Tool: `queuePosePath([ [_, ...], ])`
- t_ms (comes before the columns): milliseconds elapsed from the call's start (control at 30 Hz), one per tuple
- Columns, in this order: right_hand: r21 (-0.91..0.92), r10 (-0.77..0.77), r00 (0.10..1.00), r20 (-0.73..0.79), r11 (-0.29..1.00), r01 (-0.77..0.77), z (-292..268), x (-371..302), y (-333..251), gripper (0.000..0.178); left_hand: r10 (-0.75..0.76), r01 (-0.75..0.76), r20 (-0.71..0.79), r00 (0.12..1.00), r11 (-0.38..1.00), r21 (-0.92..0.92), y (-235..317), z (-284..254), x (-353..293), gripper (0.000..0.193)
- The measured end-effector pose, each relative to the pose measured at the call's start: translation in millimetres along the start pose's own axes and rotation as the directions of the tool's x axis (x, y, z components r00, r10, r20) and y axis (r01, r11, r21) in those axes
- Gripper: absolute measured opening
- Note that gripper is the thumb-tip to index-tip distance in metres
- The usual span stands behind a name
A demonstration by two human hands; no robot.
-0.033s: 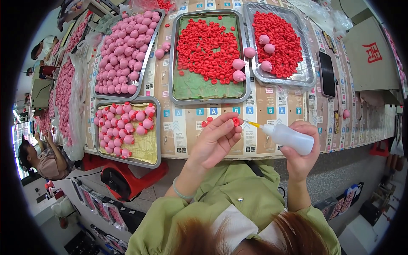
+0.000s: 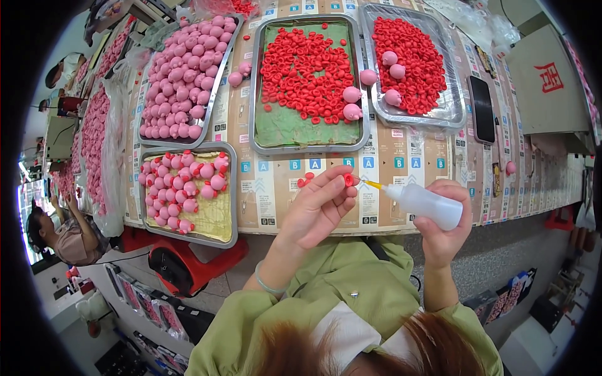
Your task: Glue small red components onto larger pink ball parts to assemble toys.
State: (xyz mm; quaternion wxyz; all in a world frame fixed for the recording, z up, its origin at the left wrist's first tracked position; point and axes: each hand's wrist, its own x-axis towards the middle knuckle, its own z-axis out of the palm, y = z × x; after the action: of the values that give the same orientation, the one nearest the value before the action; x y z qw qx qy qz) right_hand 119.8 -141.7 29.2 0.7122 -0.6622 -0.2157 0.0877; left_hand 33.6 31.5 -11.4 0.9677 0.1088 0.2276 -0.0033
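From my head camera, the small red ring (image 2: 348, 180) sits at the fingertips of my left hand (image 2: 318, 210), pinched between thumb and forefinger, with its hollow showing. That puts it just on my side of the green-lined tray (image 2: 276, 135), below the right half of its near rim. My other left fingers curl in under the forefinger, and my left forearm, with a pale band (image 2: 268, 280) at the wrist, rises from below, slanting up to the right.

My right hand (image 2: 444, 241) is wrapped around a white squeeze bottle (image 2: 433, 205), to the lower right of the green-lined tray. I hold the bottle tipped well over, its yellow nozzle (image 2: 374, 184) aimed leftward at the ring. The thin tip comes right up beside the ring; I can't tell whether they touch. My right forearm stands nearly upright beneath that hand.

Loose red pieces (image 2: 305, 180) lie on the table just below the green-lined tray, beside my left fingers. The tray itself holds a heap of red rings (image 2: 304, 75). To its lower left is a yellow-lined tray (image 2: 216, 232) of pink balls with red bits on them; to its right, beyond another tray of red pieces (image 2: 411, 62), lies a black phone (image 2: 481, 109).
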Motion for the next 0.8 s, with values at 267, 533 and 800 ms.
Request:
queuePosePath([
  [267, -0.291, -0.147, 0.987, 0.061, 0.943, 0.159, 1.3, -1.8, 0.3, 0.041, -0.015, 0.014, -0.023, 1.000, 0.999, -0.032, -1.7, -0.3, -0.2, 0.021],
  [533, -0.314, -0.130, 0.989, 0.069, 0.938, 0.146, 1.6, -0.6, -0.3, 0.041, -0.006, 0.006, -0.025, 1.000, 1.000, -0.004, -1.6, 1.1, -0.7, 0.021],
  [800, -0.308, -0.123, 0.989, 0.077, 0.941, 0.141, 2.5, -1.7, -1.0, 0.040, -0.001, 0.001, -0.009, 1.000, 1.000, -0.016, -2.1, -1.3, 0.9, 0.020],
])
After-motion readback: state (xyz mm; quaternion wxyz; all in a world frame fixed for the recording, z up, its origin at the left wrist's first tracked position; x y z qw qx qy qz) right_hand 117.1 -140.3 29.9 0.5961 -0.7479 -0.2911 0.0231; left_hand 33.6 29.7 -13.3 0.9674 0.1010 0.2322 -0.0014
